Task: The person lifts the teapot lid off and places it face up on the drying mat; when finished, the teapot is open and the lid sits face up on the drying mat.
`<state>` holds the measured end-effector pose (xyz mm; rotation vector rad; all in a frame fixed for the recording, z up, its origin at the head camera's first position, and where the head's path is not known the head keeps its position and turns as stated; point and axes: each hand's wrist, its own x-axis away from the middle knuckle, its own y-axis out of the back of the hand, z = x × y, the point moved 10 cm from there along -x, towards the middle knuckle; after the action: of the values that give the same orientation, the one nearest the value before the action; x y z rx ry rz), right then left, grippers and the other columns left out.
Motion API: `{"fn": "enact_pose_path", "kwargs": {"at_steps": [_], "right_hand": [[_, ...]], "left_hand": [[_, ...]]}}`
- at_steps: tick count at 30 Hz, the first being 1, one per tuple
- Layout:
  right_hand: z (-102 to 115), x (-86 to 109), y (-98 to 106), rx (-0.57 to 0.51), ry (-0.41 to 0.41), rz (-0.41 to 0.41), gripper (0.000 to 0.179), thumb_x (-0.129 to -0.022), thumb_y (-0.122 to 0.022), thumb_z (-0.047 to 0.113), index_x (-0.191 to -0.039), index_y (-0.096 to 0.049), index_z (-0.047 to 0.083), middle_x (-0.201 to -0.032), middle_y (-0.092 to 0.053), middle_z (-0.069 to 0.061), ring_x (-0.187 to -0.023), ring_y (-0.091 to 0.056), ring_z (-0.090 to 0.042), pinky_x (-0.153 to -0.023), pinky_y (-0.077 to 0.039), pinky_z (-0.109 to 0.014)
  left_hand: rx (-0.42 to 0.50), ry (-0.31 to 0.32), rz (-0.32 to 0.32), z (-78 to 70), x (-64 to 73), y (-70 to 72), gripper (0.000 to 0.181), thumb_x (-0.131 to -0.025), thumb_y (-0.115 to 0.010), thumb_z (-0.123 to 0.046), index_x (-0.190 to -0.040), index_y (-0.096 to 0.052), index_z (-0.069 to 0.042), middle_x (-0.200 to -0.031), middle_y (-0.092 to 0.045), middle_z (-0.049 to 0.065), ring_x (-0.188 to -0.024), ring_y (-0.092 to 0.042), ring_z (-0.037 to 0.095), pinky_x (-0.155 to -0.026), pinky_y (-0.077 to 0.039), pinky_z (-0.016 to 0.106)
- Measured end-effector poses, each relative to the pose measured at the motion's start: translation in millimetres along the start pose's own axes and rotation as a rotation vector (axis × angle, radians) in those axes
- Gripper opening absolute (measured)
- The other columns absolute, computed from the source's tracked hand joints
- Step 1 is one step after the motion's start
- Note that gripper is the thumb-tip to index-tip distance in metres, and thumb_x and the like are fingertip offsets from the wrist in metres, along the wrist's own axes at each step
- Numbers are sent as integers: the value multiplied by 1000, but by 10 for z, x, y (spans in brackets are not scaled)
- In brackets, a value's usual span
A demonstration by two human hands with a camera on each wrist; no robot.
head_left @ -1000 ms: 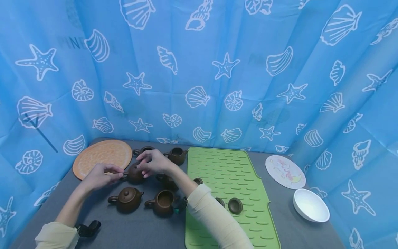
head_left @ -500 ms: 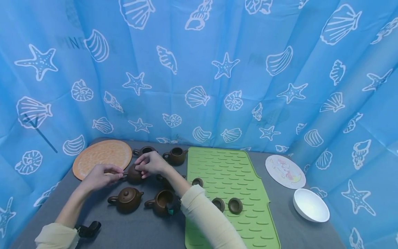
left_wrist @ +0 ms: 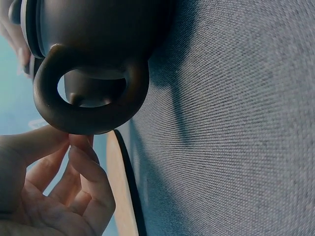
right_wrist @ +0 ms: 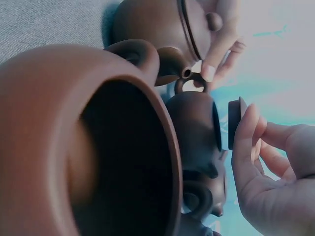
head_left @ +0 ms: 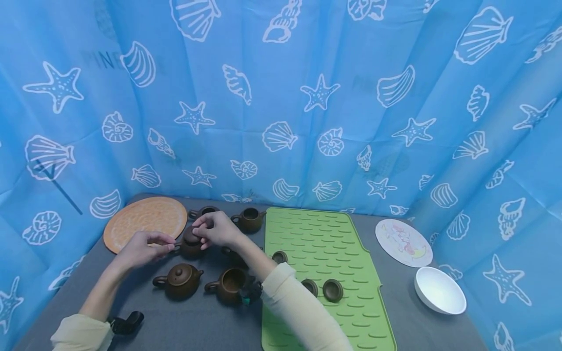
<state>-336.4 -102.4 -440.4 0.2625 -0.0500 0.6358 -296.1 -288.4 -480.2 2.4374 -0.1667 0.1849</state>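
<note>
With thumb and fingers my left hand [head_left: 147, 251] pinches the handle of a dark brown teapot [head_left: 191, 249], steadying it on the grey cloth. My right hand [head_left: 219, 230] grips a small round teapot lid [right_wrist: 235, 123] by its top. In the right wrist view the lid stands slightly apart from that teapot's open mouth. Nearer stands a second teapot [head_left: 179, 282] with its lid on; its handle [left_wrist: 88, 118] overlaps my left fingertips in the left wrist view. A lidless teapot [right_wrist: 39, 142] fills the front of the right wrist view.
More lidless teapots stand behind and to the right, one [head_left: 250, 220] at the back. Several loose lids [head_left: 332, 290] lie on a green mat [head_left: 316, 229]. An orange oval placemat [head_left: 147, 219] lies back left; a white bowl [head_left: 439, 290] and printed oval mat [head_left: 401, 242] lie right.
The right hand has lifted the lid slightly from the teapot's mouth, after shifting a little left and back. The left hand keeps its place on the handle.
</note>
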Motion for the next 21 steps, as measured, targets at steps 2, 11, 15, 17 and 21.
{"fn": "enact_pose_path", "kwargs": {"at_steps": [2, 11, 15, 17, 21], "right_hand": [[14, 43, 32, -8, 1, 7, 15, -107, -69, 9, -119, -73, 1, -85, -63, 1, -67, -64, -11, -70, -67, -31], [115, 294, 231, 106, 92, 32, 16, -106, -70, 11, -118, -74, 2, -93, -64, -1, -66, -65, -11, -76, -67, -49], [97, 456, 352, 90, 83, 21, 16, -107, -69, 12, -120, -72, 4, -101, -66, -3, -67, -67, -12, -80, -66, -55], [84, 542, 409, 76, 81, 24, 17, -108, -67, 12, -122, -70, 3, -105, -66, -6, -69, -67, -14, -78, -67, -51], [99, 736, 531, 92, 102, 21, 19, -109, -64, 10, -126, -66, 0, -112, -67, -13, -73, -69, -20, -73, -66, -49]], "left_hand": [[1, 6, -2, 6, -1, 1, 29, -106, -69, -20, -128, -75, -1, -115, -78, 17, -89, -71, 21, -74, -59, 34], [8, 30, -13, 31, 2, 7, 28, -107, -69, -20, -127, -75, -2, -116, -77, 17, -90, -71, 21, -77, -62, 36], [10, 18, -13, 11, 15, 4, 28, -106, -69, -18, -127, -74, 0, -115, -77, 16, -89, -71, 21, -76, -62, 36], [11, 18, -14, 6, 19, 1, 29, -106, -69, -19, -127, -74, 0, -114, -77, 16, -89, -71, 20, -76, -61, 36], [12, 14, -11, -4, 21, -8, 31, -106, -70, -21, -129, -74, 0, -114, -77, 16, -89, -71, 21, -76, -61, 35]]}}
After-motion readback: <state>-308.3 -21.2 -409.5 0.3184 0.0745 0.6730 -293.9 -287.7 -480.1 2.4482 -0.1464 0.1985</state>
